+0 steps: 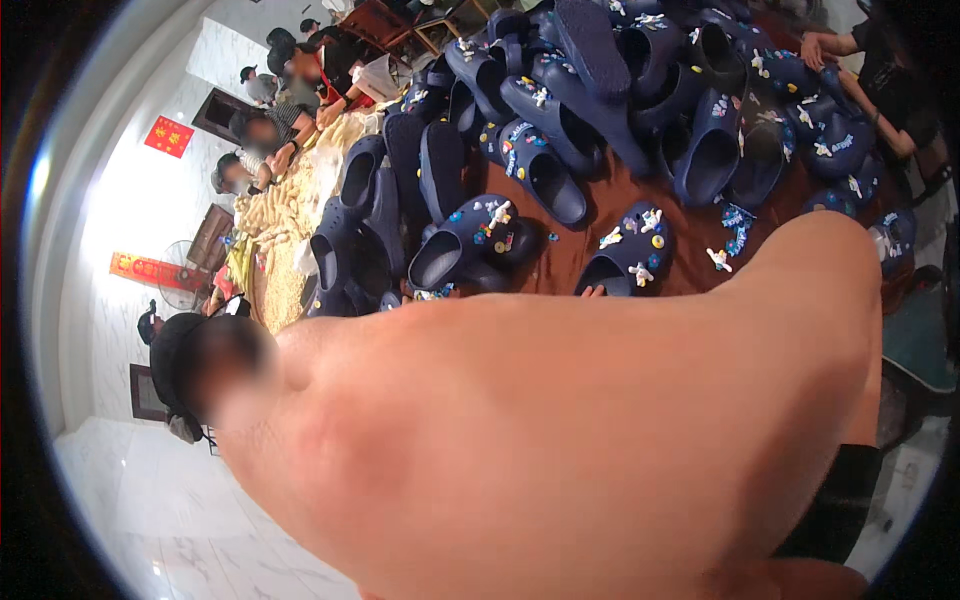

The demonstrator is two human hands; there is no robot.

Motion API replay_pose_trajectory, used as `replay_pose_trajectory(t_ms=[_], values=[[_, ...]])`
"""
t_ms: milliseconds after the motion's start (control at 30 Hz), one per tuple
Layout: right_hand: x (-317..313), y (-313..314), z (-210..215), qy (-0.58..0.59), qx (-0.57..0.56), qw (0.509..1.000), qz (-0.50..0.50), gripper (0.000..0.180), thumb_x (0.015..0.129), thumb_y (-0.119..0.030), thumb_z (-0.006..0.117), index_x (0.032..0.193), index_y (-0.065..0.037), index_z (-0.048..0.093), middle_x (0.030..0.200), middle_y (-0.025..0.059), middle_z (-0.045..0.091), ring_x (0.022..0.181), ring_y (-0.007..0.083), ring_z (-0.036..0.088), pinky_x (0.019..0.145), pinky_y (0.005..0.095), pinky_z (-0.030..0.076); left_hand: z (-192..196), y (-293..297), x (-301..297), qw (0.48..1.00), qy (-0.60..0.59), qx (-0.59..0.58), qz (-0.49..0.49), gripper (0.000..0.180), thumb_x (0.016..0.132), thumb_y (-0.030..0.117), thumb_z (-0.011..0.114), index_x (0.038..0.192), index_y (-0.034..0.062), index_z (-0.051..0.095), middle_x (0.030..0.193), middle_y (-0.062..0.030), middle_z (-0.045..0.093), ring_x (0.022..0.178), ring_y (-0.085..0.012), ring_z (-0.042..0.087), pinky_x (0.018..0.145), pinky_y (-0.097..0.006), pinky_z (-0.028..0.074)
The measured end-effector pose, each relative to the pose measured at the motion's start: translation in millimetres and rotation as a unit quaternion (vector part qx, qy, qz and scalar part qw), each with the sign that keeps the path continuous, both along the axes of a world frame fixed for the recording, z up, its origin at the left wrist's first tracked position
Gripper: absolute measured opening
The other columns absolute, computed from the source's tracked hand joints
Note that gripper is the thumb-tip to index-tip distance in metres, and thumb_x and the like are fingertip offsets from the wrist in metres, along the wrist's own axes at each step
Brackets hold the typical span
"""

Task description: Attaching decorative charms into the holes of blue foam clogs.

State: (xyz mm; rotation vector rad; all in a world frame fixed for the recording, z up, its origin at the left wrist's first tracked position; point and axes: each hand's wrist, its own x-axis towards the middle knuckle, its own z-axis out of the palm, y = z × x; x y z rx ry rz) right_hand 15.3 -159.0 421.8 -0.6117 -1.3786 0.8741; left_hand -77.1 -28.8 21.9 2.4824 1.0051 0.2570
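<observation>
A large, blurred stretch of bare skin (pixel 560 430) fills the lower middle, very close; which body part it is, I cannot tell. Just past its upper edge, a few fingertips of what seems my right hand (pixel 594 292) show at the opening of a navy clog (pixel 650 262) decorated with small charms. A sliver of fingers, seemingly my left hand (pixel 406 298), shows below another charm-covered navy clog (pixel 462 228). Both hands are otherwise hidden, so their grip does not show. Loose blue and white charms (pixel 738 230) lie on the brown cloth right of the nearer clog.
Navy clogs (pixel 590 60) are heaped across the brown cloth (pixel 560 235). A co-worker's hands (pixel 825 50) reach in at the upper right. At the left, several people sit by a heap of pale items (pixel 295 210), near a fan (pixel 178 268) and a white wall with red paper signs (pixel 168 137).
</observation>
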Motion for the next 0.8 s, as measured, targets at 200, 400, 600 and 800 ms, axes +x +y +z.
replay_pose_trajectory(t_ms=[200,400,600,800], values=[[38.1,40.4,-9.2,-0.067,0.059,0.988,0.123,0.037,0.083,-0.022,0.06,0.11,0.004,0.056,0.104,0.0147,0.061,0.089,0.0215,0.059,0.079,0.0313,0.048,-15.6,0.6,2.2,0.999,-0.018,-0.003,-0.033,0.048,0.083,0.036,0.058,0.121,0.0075,0.054,0.126,-0.0187,0.052,0.116,-0.036,0.048,0.099,-0.044,0.037],[107.4,92.2,-47.1,-0.017,-0.038,0.992,0.122,0.037,0.086,-0.022,0.058,0.112,0.004,0.054,0.106,0.0122,0.06,0.088,0.0176,0.058,0.079,0.0285,0.047,-7.3,7.2,-4.0,0.986,-0.086,0.142,-0.013,0.053,0.074,0.028,0.068,0.121,0.0087,0.053,0.132,-0.0139,0.047,0.127,-0.0325,0.039,0.104,-0.045,0.033],[140.4,147.1,-226.1,-0.257,-0.251,0.923,-0.136,0.033,0.083,-0.021,0.065,0.107,0.001,0.06,0.099,0.0108,0.065,0.087,0.019,0.062,0.082,0.0319,0.048,3.2,5.1,-8.9,0.988,-0.077,0.131,-0.029,0.05,0.072,0.023,0.069,0.119,0.0113,0.056,0.131,-0.0114,0.048,0.126,-0.0315,0.04,0.103,-0.045,0.034],[147.6,112.6,-362.4,-0.424,-0.449,0.784,-0.063,0.036,0.082,-0.035,0.066,0.077,0.0,0.06,0.059,0.0044,0.057,0.051,0.0147,0.056,0.046,0.0305,0.045,5.6,3.8,1.8,0.988,-0.135,0.071,0.007,0.042,0.077,0.022,0.066,0.117,0.0097,0.059,0.127,-0.0122,0.053,0.12,-0.0328,0.046,0.097,-0.044,0.039]])
